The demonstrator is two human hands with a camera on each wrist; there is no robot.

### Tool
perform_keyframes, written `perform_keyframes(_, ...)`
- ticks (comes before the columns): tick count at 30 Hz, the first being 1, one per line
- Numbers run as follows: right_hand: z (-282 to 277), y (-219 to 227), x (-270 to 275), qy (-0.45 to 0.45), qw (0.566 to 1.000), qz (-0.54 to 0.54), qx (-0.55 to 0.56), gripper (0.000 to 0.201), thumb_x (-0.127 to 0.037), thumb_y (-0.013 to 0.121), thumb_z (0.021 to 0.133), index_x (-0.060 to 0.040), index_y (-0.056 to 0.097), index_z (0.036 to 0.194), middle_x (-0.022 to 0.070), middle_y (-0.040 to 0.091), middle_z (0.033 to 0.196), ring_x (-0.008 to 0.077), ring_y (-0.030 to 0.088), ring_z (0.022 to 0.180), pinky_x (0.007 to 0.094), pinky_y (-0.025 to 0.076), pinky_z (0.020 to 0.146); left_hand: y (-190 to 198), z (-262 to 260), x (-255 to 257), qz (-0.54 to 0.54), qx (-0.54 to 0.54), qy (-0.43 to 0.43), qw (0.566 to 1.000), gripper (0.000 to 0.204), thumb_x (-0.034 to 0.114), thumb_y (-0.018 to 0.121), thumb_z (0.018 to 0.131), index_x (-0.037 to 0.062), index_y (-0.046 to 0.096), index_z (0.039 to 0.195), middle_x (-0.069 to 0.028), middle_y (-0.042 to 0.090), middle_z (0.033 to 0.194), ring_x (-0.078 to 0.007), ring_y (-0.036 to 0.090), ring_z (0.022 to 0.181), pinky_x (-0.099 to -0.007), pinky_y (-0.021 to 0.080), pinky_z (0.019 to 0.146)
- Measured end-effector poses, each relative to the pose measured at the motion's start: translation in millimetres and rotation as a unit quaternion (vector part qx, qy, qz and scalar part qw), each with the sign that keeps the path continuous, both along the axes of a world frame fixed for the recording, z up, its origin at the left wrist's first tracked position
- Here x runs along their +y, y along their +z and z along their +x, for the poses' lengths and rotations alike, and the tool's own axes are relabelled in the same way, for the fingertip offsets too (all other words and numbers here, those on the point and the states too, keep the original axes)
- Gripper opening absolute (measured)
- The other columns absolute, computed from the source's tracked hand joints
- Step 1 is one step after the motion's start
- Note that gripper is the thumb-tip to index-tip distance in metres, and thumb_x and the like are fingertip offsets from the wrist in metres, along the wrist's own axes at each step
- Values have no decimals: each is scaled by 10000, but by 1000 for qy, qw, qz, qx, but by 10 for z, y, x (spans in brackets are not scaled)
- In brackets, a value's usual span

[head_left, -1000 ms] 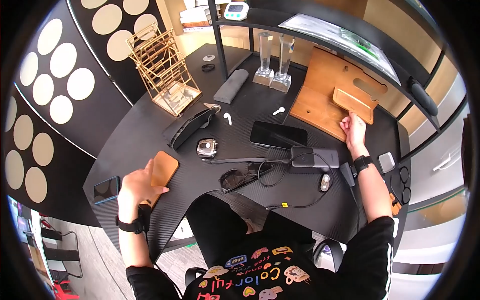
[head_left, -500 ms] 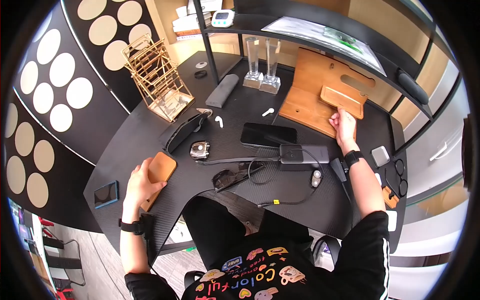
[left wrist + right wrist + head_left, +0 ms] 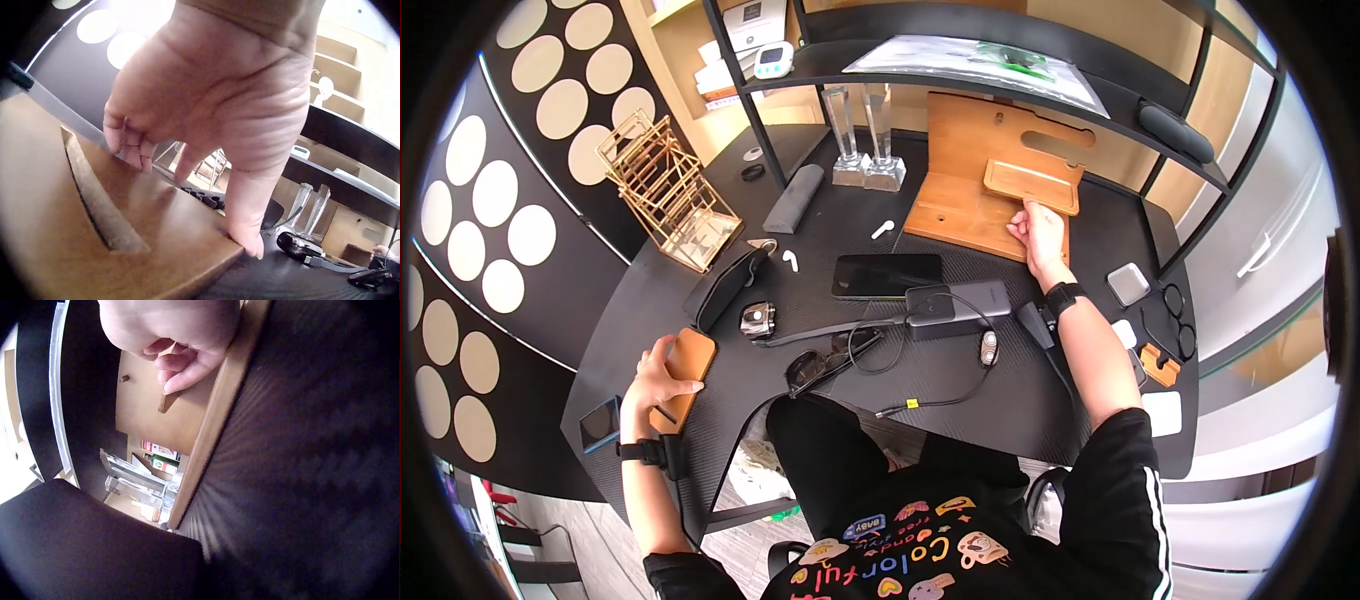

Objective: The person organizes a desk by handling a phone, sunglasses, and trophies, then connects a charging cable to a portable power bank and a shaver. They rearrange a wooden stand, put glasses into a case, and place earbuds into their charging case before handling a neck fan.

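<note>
At the desk's left side, my left hand (image 3: 652, 385) grips a flat wooden piece (image 3: 690, 365), thumb across it. The left wrist view shows this slotted wood (image 3: 37, 187) close up, the thumb of the hand (image 3: 212, 94) at one corner and the other fingertips along its far edge. Toward the back right, my right hand (image 3: 1040, 235) pinches the near edge of a small wooden tray (image 3: 1030, 183), which sits before the upright back of a wooden stand (image 3: 960, 215). In the right wrist view, the hand (image 3: 175, 331) holds a thin wooden edge (image 3: 164, 403) between its fingertips.
A blue-edged phone (image 3: 600, 424) lies left of the left hand. Mid-desk are a black phone (image 3: 887, 276), power bank (image 3: 960, 305), cable, sunglasses (image 3: 810, 372) and earbuds. Behind stand a gold rack (image 3: 670, 190), crystal trophies (image 3: 883, 150) and a black shelf (image 3: 960, 50).
The head view has turned, so the desk things appear farther left. My left hand's pointing index finger has drawn back, and that hand wraps the wood more. My right hand stays at the tray.
</note>
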State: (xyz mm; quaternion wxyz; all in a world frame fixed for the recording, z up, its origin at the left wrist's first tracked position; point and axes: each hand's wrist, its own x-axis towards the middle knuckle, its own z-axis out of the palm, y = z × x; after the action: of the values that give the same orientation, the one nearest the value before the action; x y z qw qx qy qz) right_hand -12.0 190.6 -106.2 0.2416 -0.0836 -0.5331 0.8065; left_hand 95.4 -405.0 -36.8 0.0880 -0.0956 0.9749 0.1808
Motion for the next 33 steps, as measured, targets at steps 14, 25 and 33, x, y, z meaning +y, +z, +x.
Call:
perform_keyframes(14,-95,-100,-8,5,1000,5,22,293,-232,595,911,-29,603,700,73,607,650,123,569,546,284,545,569,142,-117,-364,268,139,-48,952,427,-83,668,718,-52,549,1126,-99,640,1001,-187,603,932,-304,470,851)
perform_keyframes(25,150,212,-50,-33,997,-68,2,252,-158,574,875,-18,575,665,74,590,629,105,527,499,300,570,573,778,-452,732,733,208,-34,647,333,187,595,930,70,520,1233,-58,599,1090,-154,586,970,-269,483,829)
perform_keyframes(33,1224,966,557,69,971,210,-94,302,-241,595,909,-55,596,672,8,615,643,65,565,548,212,496,527,531,-413,2898,848,-180,-107,486,226,189,505,973,49,570,1138,-103,648,1074,-225,661,921,-345,569,782)
